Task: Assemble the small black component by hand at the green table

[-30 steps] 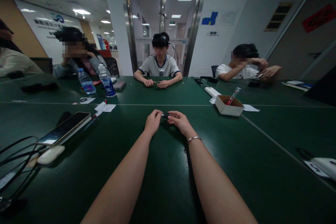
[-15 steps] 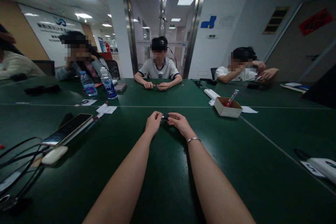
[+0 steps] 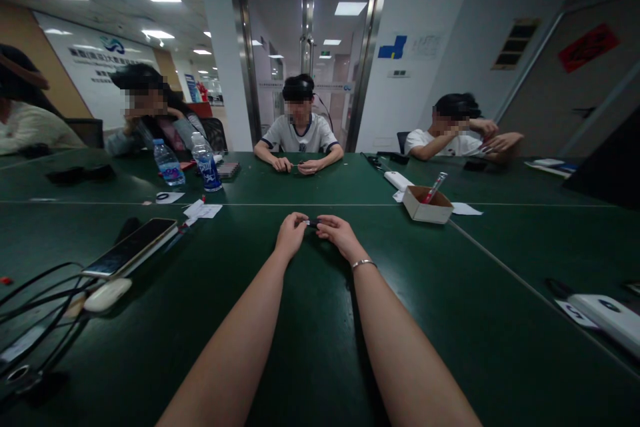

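Observation:
Between my two hands, low over the green table (image 3: 320, 320), is a small dark piece (image 3: 313, 223) with a pale, shiny end on its left. It is too small to tell its kind. My left hand (image 3: 291, 233) pinches the pale end between thumb and fingertips. From the other side, my right hand (image 3: 340, 235), with a silver bracelet (image 3: 364, 263) at the wrist, has its fingers closed on the dark end. The fingertips partly hide the piece.
At left lie a phone (image 3: 133, 247), a white rounded case (image 3: 108, 295) and cables (image 3: 37, 300). Two bottles (image 3: 207, 163) stand beyond. A cardboard box (image 3: 427, 207) holds a tube. Another white device (image 3: 607, 313) sits at right. Several people sit around, one person (image 3: 300, 130) opposite.
The view has shifted slightly, so the box and right-hand things appear a little further left. Both hands keep their grip on the small dark piece, almost unmoved.

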A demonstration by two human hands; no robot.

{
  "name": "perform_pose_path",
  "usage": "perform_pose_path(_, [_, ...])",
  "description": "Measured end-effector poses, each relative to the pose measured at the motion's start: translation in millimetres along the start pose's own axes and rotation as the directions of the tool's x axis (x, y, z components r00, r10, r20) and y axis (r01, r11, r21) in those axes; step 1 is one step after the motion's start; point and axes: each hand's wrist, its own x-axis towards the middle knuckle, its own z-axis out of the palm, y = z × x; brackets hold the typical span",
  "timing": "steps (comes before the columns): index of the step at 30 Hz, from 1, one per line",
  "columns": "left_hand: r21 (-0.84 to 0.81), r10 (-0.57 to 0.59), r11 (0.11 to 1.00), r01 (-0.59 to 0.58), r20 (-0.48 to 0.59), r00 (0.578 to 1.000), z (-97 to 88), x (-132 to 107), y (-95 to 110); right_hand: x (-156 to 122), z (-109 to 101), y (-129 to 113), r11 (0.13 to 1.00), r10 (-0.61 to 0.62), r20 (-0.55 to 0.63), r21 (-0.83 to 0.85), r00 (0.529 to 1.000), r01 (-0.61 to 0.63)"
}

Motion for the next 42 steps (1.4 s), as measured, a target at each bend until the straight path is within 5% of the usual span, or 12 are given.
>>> perform_pose_path(12, [0.065, -0.104, 0.993, 0.102, 0.029, 0.994, -2.3, -5, 8, -1, 1, -1, 1.000, 0.003, -0.009, 0.001, 1.000, -0.003])
perform_pose_path(18, [0.012, -0.037, 0.999, 0.038, -0.030, 0.999, 0.3, -3, 6, -1, 2, -1, 1.000, 0.008, -0.025, 0.009, 1.000, -0.008])
perform_pose_path(42, [0.027, -0.061, 0.998, 0.061, 0.007, 0.998, -5.0, -10, 16, 0, 1, 0, 0.999, -0.017, 0.015, -0.047, 1.000, 0.018])
